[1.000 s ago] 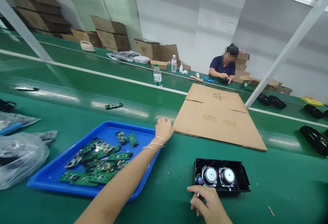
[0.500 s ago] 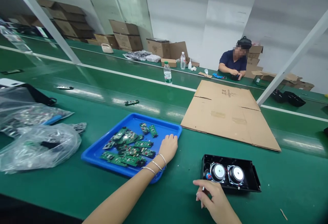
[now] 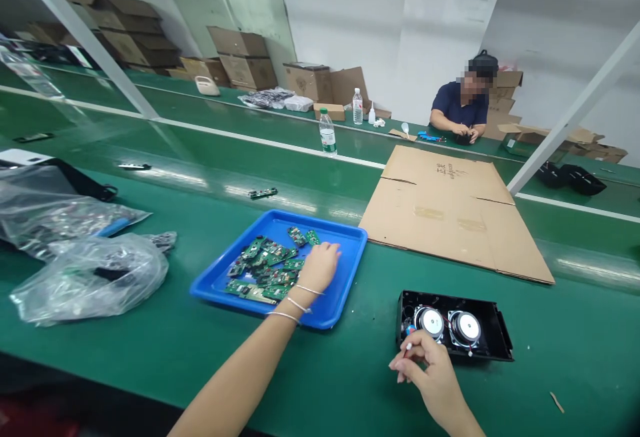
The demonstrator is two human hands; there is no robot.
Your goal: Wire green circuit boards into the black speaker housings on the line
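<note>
My left hand (image 3: pixel 321 266) is over the right part of a blue tray (image 3: pixel 345 270), its fingers bent downward and their tips hidden from me. Several green circuit boards (image 3: pixel 273 253) lie heaped in that tray, just left of the hand. My right hand (image 3: pixel 430 370) is closed in a pinch on a small white wire connector (image 3: pixel 409 346). Behind it, a black speaker housing (image 3: pixel 493 337) lies with its inside facing up. Two round speakers (image 3: pixel 467 326) with silver backs and thin wires are set in it. The right fingers cover its near left corner.
A flat cardboard sheet (image 3: pixel 450 217) lies beyond the housing. Clear plastic bags (image 3: pixel 95 277) are at the left. A water bottle (image 3: pixel 327 133) and a loose circuit board (image 3: pixel 263 193) stand farther back. Across the bench, a co-worker (image 3: pixel 460 107) handles a dark part.
The tray has shifted to the right, with its boards. My left hand has moved from its right edge inward over it. My right fingers have drawn together around the connector.
</note>
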